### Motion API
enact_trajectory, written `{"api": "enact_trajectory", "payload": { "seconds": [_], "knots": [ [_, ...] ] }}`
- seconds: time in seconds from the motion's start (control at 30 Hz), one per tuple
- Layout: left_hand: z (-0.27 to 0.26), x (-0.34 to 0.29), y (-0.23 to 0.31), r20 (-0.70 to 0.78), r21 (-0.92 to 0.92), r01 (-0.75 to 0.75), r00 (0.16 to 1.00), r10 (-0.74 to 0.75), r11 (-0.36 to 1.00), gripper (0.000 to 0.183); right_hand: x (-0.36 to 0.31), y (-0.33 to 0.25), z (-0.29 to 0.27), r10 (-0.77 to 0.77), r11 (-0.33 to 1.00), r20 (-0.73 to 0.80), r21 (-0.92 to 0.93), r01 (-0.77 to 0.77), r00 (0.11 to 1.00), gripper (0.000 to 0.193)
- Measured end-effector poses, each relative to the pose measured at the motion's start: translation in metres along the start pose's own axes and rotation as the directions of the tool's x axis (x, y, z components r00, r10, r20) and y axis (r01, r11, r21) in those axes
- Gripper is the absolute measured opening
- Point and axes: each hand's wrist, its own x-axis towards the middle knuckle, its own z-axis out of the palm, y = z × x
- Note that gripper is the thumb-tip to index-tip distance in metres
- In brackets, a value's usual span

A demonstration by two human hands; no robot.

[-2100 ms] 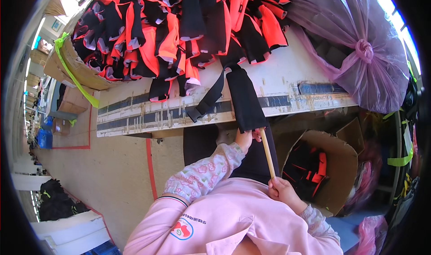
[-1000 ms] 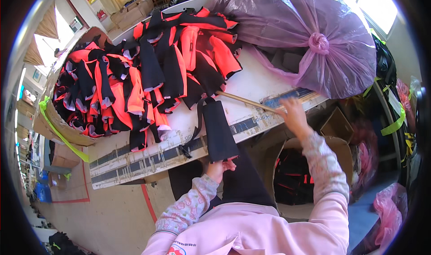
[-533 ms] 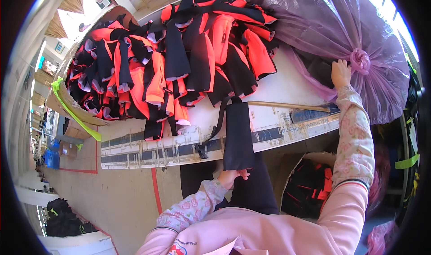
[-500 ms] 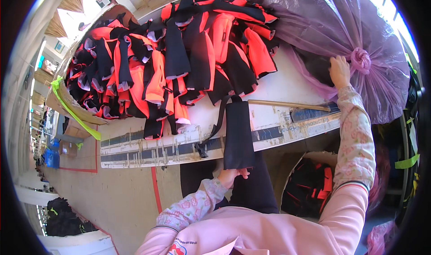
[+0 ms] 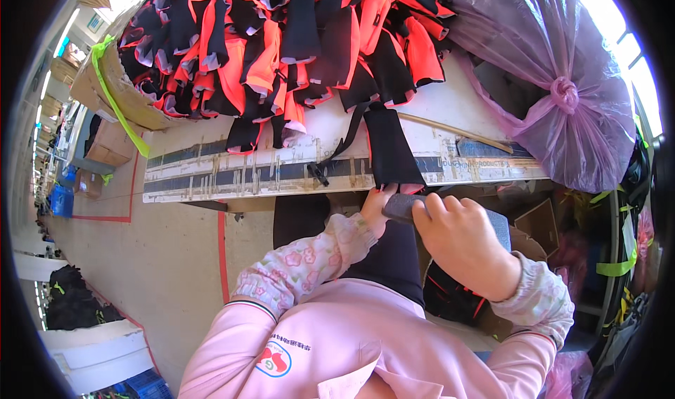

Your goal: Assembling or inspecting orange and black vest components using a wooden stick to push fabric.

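A black fabric sleeve (image 5: pixel 395 149) lies over the table's near edge, its open end toward me with a little orange inside. A black strap with a buckle (image 5: pixel 318 175) runs from its far end. My left hand (image 5: pixel 376 206) is closed on the left side of that open end. In my right hand (image 5: pixel 460 241) is a flat dark grey pad (image 5: pixel 499 224), gripped from above. The pad's left end is beside my left fingers, just below the sleeve's opening; whether it touches the sleeve I cannot tell.
A heap of black and orange fabric pieces (image 5: pixel 274 47) covers the far part of the white table (image 5: pixel 232 177). A tied purple plastic bag (image 5: pixel 594 135) stands at the right, near a wooden stick (image 5: pixel 457 133). Under the table's right side is a cardboard box (image 5: pixel 538 224).
My right hand has come back from the purple bag to the sleeve's open end, now with the grey pad in it. The view has shifted; my left hand stays at the sleeve.
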Motion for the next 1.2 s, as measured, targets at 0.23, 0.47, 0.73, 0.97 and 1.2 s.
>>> {"api": "enact_trajectory", "payload": {
  "seconds": [0.23,0.47,0.73,0.97,1.2],
  "knots": [
    [0.021,-0.010,-0.001,0.104,0.426,-0.162,0.986,0.129,0.890,0.013,0.034,-0.024,0.053,0.269,0.935,0.229,-0.296,-0.196,0.935,0.012],
    [-0.024,-0.032,-0.015,0.526,-0.652,0.631,0.776,-0.347,0.421,0.039,0.071,-0.018,0.106,0.294,0.956,0.467,-0.162,-0.246,0.834,0.023],
    [0.022,0.001,0.040,0.234,-0.498,0.209,0.967,-0.102,0.842,0.027,-0.025,-0.002,-0.040,0.008,0.914,0.153,0.399,-0.069,0.988,0.091],
    [0.025,0.011,0.022,0.234,-0.455,0.181,0.969,-0.079,0.872,0.028,-0.036,-0.013,0.001,0.009,0.993,-0.139,0.115,0.007,0.990,0.042],
    [0.012,-0.005,-0.035,0.146,-0.532,-0.049,0.978,0.149,0.845,0.020,0.022,-0.009,0.089,0.133,0.956,-0.127,0.277,-0.094,0.983,0.028]
  ]
}}
